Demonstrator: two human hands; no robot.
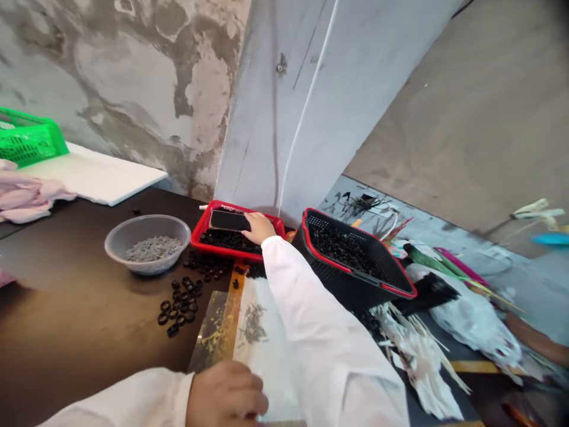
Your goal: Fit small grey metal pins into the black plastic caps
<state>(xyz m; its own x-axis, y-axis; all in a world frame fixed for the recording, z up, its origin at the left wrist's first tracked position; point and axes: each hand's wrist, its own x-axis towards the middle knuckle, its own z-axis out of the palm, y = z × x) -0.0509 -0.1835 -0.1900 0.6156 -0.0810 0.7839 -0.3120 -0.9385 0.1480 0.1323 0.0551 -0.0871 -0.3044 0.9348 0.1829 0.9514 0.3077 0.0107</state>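
My right hand (259,228) reaches to the red basket (227,251) and grips the right end of a dark-screened phone (229,220), which lies over small black parts in that basket. Near the bottom edge my left hand (226,394) has its fingers curled over the white sheet (271,370); whatever it holds, if anything, is hidden. A small pile of thin grey pins (253,323) lies on the sheet. Black rings (180,303) are scattered on the brown table to the left.
A translucent bowl (116,252) of grey pins stands left of the red basket. The black basket with a red rim (342,264) holds many black parts. White gloves (415,362) and a plastic bag (471,320) lie right. Far left are a green crate (33,142) and pink cloth (29,190).
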